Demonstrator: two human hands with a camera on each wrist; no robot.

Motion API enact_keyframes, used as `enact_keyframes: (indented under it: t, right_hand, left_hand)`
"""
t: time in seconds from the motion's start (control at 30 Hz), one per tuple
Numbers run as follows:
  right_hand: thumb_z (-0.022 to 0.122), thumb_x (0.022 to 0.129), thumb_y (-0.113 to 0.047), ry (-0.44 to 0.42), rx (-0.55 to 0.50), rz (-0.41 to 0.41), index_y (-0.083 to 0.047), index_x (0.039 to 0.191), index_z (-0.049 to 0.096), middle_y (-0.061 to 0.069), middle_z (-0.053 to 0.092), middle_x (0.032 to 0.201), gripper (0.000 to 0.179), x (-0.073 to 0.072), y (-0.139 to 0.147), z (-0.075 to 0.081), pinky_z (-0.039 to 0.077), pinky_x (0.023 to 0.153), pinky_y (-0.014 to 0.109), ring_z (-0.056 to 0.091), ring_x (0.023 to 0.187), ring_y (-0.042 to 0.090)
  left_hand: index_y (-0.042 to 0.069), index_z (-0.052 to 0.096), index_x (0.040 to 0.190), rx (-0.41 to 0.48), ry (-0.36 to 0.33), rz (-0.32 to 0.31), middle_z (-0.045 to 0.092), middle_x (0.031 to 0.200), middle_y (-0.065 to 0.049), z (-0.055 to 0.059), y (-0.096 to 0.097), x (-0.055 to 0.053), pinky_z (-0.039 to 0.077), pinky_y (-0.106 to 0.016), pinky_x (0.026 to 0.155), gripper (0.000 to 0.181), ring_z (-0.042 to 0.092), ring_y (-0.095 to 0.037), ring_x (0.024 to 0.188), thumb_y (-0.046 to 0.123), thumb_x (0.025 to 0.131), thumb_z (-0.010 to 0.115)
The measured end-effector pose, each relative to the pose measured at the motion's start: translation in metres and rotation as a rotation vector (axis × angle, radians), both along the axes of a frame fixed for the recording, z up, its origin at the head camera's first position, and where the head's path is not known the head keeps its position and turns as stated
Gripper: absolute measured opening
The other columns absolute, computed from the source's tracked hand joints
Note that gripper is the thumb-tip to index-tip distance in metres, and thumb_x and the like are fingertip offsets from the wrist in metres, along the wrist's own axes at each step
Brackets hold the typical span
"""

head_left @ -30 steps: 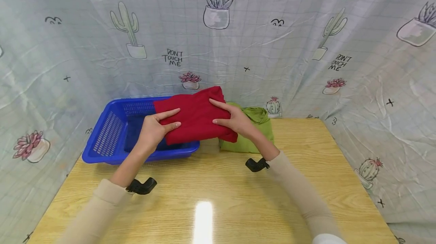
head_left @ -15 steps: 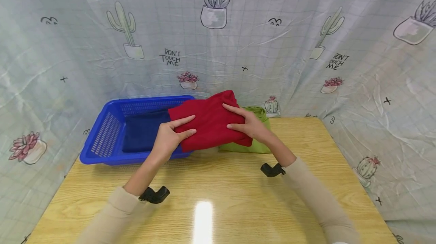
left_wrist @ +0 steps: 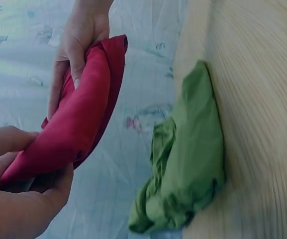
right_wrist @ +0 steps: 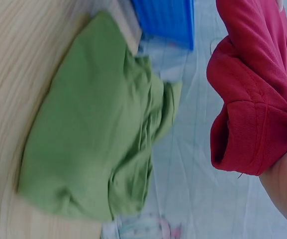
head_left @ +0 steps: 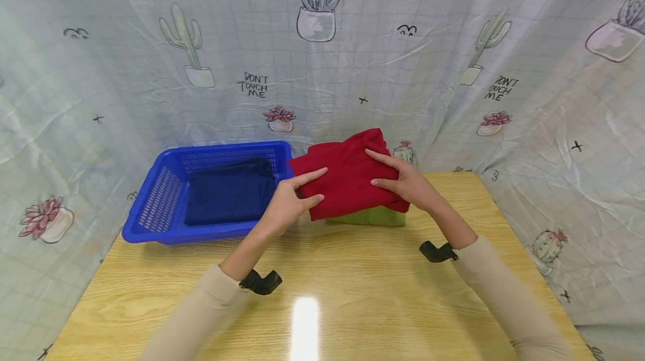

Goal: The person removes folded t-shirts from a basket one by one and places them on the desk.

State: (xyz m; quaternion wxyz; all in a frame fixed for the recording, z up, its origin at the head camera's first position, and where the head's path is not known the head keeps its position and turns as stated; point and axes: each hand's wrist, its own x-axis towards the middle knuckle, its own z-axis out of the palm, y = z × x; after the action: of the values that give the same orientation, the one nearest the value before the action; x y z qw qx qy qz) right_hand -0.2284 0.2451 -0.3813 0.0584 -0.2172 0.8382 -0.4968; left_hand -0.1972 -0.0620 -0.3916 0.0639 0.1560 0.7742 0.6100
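Note:
A folded red garment (head_left: 347, 173) is held up off the table between both hands; a stitched hem shows in the right wrist view. My left hand (head_left: 289, 201) grips its left end, thumb and fingers on opposite faces. The right end is gripped by my right hand (head_left: 410, 184) in the same way. Under the red cloth, apart from it, a folded green garment (right_wrist: 88, 129) lies on the table; in the head view only its front strip shows. To the left, a folded dark blue garment (head_left: 227, 193) lies inside the blue basket (head_left: 146, 232).
The wooden table (head_left: 342, 288) stretches in front of the basket and to the right of the green cloth. A printed curtain (head_left: 373, 70) hangs behind and along both sides. A black wrist mount (head_left: 262, 281) sits on each forearm.
Both hands have carried the red garment to the right, from partly over the basket to above the green one. The dark blue garment in the basket is now uncovered.

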Motion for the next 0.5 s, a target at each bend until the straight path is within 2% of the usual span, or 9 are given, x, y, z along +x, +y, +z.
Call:
enact_keyframes:
  t: [0.03, 0.07, 0.1, 0.23, 0.3, 0.37, 0.4, 0.5]
  right_hand:
    - [0.071, 0.098, -0.02, 0.003, 0.007, -0.008, -0.038, 0.156, 0.041, 0.0, 0.039, 0.159, 0.068, 0.001, 0.006, 0.001, 0.056, 0.084, 0.026, 0.054, 0.124, 0.025]
    - [0.071, 0.097, -0.021, 0.008, 0.02, -0.02, -0.038, 0.156, 0.041, 0.001, 0.04, 0.158, 0.068, 0.003, 0.011, 0.003, 0.055, 0.084, 0.026, 0.053, 0.124, 0.025]
    - [0.071, 0.097, -0.021, 0.016, 0.035, -0.035, -0.038, 0.156, 0.041, 0.003, 0.041, 0.157, 0.068, 0.005, 0.017, 0.005, 0.055, 0.085, 0.025, 0.052, 0.124, 0.025]
    - [0.073, 0.096, -0.022, 0.039, 0.092, -0.101, -0.04, 0.155, 0.043, 0.003, 0.039, 0.158, 0.068, 0.013, 0.039, 0.009, 0.051, 0.086, 0.021, 0.048, 0.127, 0.024]
    - [0.073, 0.096, -0.021, 0.045, 0.108, -0.127, -0.04, 0.155, 0.043, 0.002, 0.037, 0.159, 0.068, 0.017, 0.049, 0.012, 0.05, 0.086, 0.019, 0.045, 0.129, 0.023]
    - [0.073, 0.096, -0.02, 0.054, 0.125, -0.152, -0.039, 0.155, 0.044, 0.004, 0.037, 0.159, 0.068, 0.021, 0.059, 0.013, 0.049, 0.085, 0.018, 0.045, 0.129, 0.023]
    - [0.073, 0.096, -0.019, 0.061, 0.132, -0.16, -0.037, 0.155, 0.043, 0.006, 0.038, 0.159, 0.068, 0.024, 0.064, 0.014, 0.05, 0.084, 0.018, 0.045, 0.129, 0.025]
    - [0.073, 0.096, -0.021, 0.084, 0.178, -0.204, -0.036, 0.155, 0.044, 0.011, 0.041, 0.156, 0.068, 0.03, 0.077, 0.016, 0.049, 0.081, 0.017, 0.046, 0.126, 0.027]
  left_hand:
    - [0.032, 0.064, 0.14, 0.011, 0.006, -0.015, 0.069, 0.112, -0.003, 0.0, 0.006, -0.001, 0.053, -0.024, 0.068, 0.057, 0.065, -0.017, 0.085, 0.005, 0.091, 0.075]
    - [0.031, 0.064, 0.141, 0.019, 0.017, -0.029, 0.065, 0.129, -0.004, 0.0, 0.011, -0.002, 0.055, -0.026, 0.076, 0.058, 0.066, -0.019, 0.1, 0.003, 0.091, 0.074]
    - [0.03, 0.063, 0.141, 0.027, 0.025, -0.042, 0.061, 0.138, -0.003, -0.001, 0.017, -0.003, 0.056, -0.029, 0.084, 0.059, 0.064, -0.019, 0.114, 0.001, 0.09, 0.074]
    - [0.027, 0.063, 0.142, 0.066, 0.047, -0.09, 0.056, 0.146, 0.0, -0.005, 0.041, -0.007, 0.054, -0.028, 0.091, 0.061, 0.057, -0.017, 0.126, -0.002, 0.09, 0.073]
    - [0.026, 0.062, 0.143, 0.081, 0.049, -0.113, 0.054, 0.148, 0.001, -0.007, 0.052, -0.009, 0.053, -0.024, 0.09, 0.061, 0.054, -0.011, 0.126, -0.003, 0.09, 0.073]
    - [0.026, 0.061, 0.144, 0.098, 0.049, -0.148, 0.054, 0.148, 0.001, -0.009, 0.064, -0.01, 0.052, -0.022, 0.079, 0.061, 0.059, -0.01, 0.111, -0.001, 0.091, 0.073]
    - [0.027, 0.061, 0.144, 0.101, 0.049, -0.163, 0.054, 0.149, 0.001, -0.01, 0.07, -0.011, 0.05, -0.021, 0.072, 0.061, 0.059, -0.01, 0.097, 0.0, 0.091, 0.074]
    - [0.032, 0.059, 0.145, 0.099, 0.041, -0.199, 0.053, 0.149, 0.004, -0.014, 0.086, -0.012, 0.047, -0.02, 0.07, 0.063, 0.056, -0.005, 0.093, 0.006, 0.09, 0.077]
